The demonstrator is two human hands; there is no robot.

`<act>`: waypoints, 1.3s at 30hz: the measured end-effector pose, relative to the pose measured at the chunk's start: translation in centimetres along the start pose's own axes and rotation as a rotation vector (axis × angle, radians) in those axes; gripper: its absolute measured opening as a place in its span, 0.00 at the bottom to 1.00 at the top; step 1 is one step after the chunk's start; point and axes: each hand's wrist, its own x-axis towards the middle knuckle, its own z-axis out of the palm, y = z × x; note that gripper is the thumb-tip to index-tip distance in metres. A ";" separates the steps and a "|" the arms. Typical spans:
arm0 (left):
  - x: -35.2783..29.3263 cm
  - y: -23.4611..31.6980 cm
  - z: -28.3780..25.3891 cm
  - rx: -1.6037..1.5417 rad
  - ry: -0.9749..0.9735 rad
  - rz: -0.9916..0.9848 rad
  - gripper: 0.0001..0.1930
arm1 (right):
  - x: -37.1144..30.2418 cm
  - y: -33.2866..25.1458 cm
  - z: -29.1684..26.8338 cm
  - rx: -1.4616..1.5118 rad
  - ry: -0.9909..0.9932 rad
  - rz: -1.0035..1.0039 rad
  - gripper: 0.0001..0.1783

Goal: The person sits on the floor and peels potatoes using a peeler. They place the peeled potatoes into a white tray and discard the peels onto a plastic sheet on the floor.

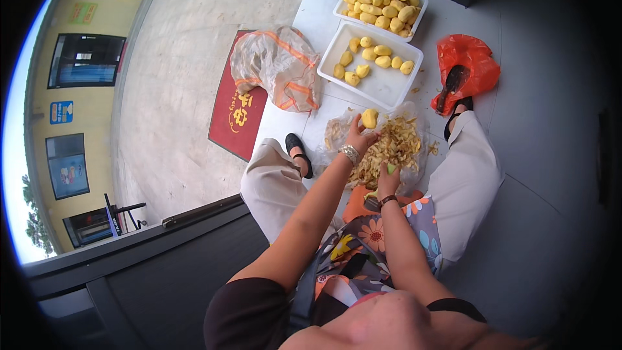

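My left hand (360,139), with a bracelet at its wrist, reaches forward over a pile of peelings (395,146). At its fingertips it holds a peeled yellow potato (369,118). My right hand (389,183) is closer to my lap, closed around a small green thing (391,168) that the fingers mostly hide. The peelings lie on a clear plastic bag (420,126) between my feet. Just beyond them stands a white tub (394,100) with several peeled potatoes (383,61) in it.
A second white tub (424,6), heaped with peeled potatoes, stands behind the first. To the left, a translucent sack with orange stripes (285,68) rests partly on a red doormat (227,113). A red plastic bag (483,68) holding something dark lies by my right foot.
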 end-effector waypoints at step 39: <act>46.7 24.0 -29.4 1.892 0.578 -0.121 0.23 | 6.0 2.8 9.9 0.016 -0.074 0.630 0.07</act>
